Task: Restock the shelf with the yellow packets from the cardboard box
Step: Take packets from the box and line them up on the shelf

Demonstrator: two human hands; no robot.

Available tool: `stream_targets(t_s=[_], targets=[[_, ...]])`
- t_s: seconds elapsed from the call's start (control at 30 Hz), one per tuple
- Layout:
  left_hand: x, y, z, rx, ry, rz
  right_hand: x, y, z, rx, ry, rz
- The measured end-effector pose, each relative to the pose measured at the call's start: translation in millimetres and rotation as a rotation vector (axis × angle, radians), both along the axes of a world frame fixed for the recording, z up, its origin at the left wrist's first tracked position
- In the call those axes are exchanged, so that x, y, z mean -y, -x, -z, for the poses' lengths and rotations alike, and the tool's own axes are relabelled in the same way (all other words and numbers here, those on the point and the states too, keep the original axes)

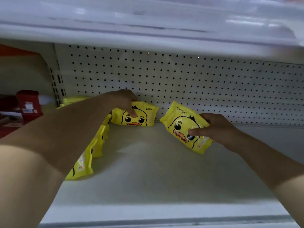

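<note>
Left hand gripping top of upright duck packet, fingers curled, at far pegboard. Right hand pinching tilted duck packet just right of it. Best: straightening tilted one, setting it flush beside neighbour, face forward. Cardboard box not showing.

Hands: two, left hand and right hand. Yellow packets held: two, back packet and tilted packet. Row of packets at left: at least four, rest hidden. Red box: one

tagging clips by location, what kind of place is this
Probably a shop: a metal shelf with a perforated back panel, a row of identical yellow duck packets, red boxes beside it.
</note>
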State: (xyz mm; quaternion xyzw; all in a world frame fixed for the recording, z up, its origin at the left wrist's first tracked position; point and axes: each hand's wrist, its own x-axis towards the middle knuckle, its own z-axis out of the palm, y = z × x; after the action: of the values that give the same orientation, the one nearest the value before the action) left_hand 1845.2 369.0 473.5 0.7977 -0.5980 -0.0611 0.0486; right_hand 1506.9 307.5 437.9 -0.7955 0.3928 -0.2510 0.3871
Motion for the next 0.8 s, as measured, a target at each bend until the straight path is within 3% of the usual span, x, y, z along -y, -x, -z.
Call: stream_targets(t_s=[0.47,0.8], targets=[[-4.3,-5.7,23.0,0.035,0.174,0.024,5.5,-6.1,5.6,0.034,-0.025,-0.023],[-14.0,5.5,33.6,0.565,0.236,0.035,3.3,-25.6,8.6,0.078,-0.057,-0.045]])
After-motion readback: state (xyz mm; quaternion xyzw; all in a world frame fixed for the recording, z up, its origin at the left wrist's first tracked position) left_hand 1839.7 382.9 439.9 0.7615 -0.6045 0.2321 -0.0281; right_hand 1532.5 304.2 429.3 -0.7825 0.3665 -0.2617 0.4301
